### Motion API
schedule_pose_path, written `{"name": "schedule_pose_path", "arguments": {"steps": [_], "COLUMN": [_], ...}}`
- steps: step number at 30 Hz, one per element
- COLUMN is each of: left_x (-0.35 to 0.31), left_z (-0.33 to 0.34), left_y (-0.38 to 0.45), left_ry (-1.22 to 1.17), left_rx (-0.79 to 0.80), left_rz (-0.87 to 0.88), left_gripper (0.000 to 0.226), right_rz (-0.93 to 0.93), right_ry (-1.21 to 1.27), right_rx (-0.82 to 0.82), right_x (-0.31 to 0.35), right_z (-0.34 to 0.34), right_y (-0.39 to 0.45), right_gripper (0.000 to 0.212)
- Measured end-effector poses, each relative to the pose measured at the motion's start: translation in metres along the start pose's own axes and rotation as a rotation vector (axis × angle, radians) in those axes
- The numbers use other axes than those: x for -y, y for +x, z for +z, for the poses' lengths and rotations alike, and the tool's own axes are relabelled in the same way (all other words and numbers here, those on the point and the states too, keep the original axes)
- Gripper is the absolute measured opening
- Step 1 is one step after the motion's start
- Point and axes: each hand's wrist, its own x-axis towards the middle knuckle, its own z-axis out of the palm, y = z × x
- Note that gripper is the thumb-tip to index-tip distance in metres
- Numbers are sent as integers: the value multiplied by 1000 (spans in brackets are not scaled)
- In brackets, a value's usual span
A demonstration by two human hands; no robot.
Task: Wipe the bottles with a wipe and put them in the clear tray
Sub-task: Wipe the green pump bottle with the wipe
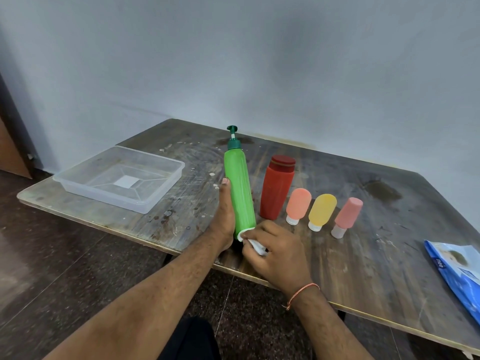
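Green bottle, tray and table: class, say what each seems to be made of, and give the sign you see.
Green bottle: likely plastic, smooth and slightly glossy, with a soft sheen down its side and a moulded pump.
Tray: clear, faintly frosted plastic; the table shows through its walls.
Table: probably wood or wood laminate, worn and matt, with grain lines, scratches and stains.

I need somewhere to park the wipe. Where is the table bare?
Bare table lies between the small bottles and the blue wipe pack, and behind the row. The clear tray is empty. It is crowded from the green bottle to the red bottle.
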Motion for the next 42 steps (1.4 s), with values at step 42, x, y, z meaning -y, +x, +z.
{"name": "schedule_pose_path", "arguments": {"steps": [42], "left_x": [-5], "left_z": [0], "left_y": [-2], "left_ry": [-23], "left_rx": [-25], "left_rz": [0], "left_gripper": [78], "right_rz": [14], "right_ry": [-78], "right_rx": [-123], "right_x": [9], "right_z": [12], "right_y": [11], "right_gripper": [7]}}
